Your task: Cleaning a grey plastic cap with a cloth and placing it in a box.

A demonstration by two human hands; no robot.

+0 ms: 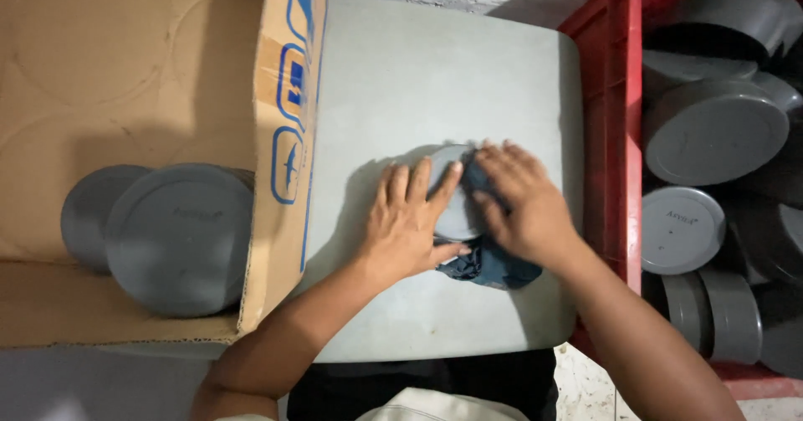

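A round grey plastic cap (pixel 456 212) lies flat on a pale grey board (pixel 435 78) in front of me. My left hand (pixel 410 220) rests on the cap's left side, fingers spread over its top. My right hand (pixel 523 203) presses a dark blue cloth (pixel 493 266) against the cap's right side. The cloth bunches out below both hands.
An open cardboard box (pixel 125 69) on the left holds two grey caps (pixel 180 237). A red plastic crate (pixel 606 94) on the right is filled with several grey caps (pixel 711 132) of different sizes. A tiled floor shows below the board.
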